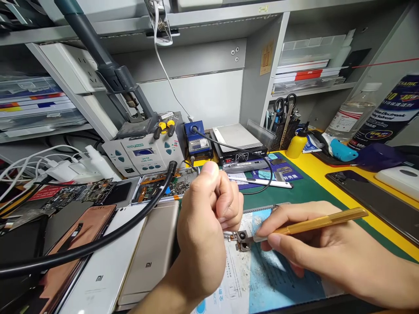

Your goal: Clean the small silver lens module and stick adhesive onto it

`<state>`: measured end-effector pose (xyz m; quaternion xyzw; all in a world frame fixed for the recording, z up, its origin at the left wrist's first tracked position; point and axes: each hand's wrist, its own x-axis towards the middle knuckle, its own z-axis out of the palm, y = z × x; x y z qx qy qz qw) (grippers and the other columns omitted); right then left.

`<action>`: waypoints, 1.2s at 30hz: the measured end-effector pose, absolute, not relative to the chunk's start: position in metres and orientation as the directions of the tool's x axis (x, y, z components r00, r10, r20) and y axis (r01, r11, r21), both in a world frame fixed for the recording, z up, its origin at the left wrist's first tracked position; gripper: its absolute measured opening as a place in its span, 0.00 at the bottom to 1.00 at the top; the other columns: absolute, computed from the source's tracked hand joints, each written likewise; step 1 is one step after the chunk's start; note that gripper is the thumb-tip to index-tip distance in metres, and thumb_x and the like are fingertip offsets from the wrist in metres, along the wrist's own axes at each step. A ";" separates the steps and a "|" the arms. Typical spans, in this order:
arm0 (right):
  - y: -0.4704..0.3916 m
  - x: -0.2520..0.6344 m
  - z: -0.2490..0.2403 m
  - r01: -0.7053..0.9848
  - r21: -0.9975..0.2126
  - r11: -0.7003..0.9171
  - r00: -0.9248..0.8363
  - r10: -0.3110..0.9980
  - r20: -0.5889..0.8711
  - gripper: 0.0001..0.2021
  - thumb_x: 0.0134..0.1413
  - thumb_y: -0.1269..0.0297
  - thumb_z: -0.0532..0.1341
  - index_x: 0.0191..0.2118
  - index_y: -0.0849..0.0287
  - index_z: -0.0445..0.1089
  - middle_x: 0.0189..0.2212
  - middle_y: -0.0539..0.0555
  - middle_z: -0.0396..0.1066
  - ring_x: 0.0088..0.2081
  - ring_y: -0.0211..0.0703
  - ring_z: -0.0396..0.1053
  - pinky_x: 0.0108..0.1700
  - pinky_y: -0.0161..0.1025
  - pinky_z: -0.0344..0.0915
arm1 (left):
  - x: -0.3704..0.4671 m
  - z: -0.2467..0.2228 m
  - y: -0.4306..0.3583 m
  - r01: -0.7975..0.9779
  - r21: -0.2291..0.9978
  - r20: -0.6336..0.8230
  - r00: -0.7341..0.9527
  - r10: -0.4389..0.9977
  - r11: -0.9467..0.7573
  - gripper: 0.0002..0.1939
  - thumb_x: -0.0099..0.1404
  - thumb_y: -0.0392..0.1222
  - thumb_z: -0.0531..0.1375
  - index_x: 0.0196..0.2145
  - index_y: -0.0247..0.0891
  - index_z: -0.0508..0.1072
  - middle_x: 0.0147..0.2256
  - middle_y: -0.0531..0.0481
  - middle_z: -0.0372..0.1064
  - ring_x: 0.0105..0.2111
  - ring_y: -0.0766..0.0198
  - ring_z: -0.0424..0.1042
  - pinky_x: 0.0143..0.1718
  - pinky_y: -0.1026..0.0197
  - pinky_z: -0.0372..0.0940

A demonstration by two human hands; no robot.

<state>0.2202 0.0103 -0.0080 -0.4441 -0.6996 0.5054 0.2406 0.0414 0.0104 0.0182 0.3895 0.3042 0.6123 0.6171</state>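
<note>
My right hand grips a gold-handled craft knife like a pen. Its thin tip reaches the edge of a small dual phone camera module, which has two dark square lenses and lies on a blue-and-white printed sheet. Just left of the module, my left hand is closed with curled fingers and the thumb on top. Whatever it may hold is hidden behind the fingers. A short strip, perhaps the module's flex cable, shows between the module and that hand.
Several phones, among them a gold one and a white one, lie at left under a black hose. Behind stand a hot-air station, a heating plate and a yellow bottle. A dark phone lies at right.
</note>
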 end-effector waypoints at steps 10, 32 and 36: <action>0.010 0.219 -0.009 0.390 -0.918 0.075 -0.478 0.868 -0.132 0.13 0.59 0.52 0.61 0.35 0.56 0.76 0.20 0.49 0.65 0.21 0.36 0.61 0.21 0.31 0.56 | 0.041 0.016 0.011 -0.530 0.846 0.102 0.074 0.992 -0.047 0.26 0.72 0.51 0.47 0.17 0.39 0.53 0.16 0.57 0.42 0.17 0.70 0.42 0.19 0.63 0.41; 0.010 0.221 -0.011 0.391 -0.902 0.182 -0.490 0.871 -0.037 0.11 0.61 0.59 0.60 0.34 0.58 0.76 0.20 0.49 0.68 0.21 0.35 0.64 0.23 0.30 0.61 | 0.042 0.018 0.010 -0.561 0.828 0.083 0.084 0.993 -0.022 0.26 0.72 0.51 0.47 0.17 0.39 0.51 0.16 0.58 0.40 0.17 0.70 0.40 0.20 0.63 0.39; 0.010 0.220 -0.009 0.401 -0.889 0.220 -0.489 0.872 -0.005 0.10 0.62 0.59 0.60 0.35 0.58 0.77 0.21 0.50 0.69 0.21 0.35 0.65 0.23 0.30 0.63 | 0.043 0.019 0.010 -0.563 0.826 0.074 0.072 0.995 -0.021 0.26 0.72 0.50 0.47 0.17 0.39 0.51 0.16 0.58 0.41 0.17 0.70 0.41 0.20 0.63 0.40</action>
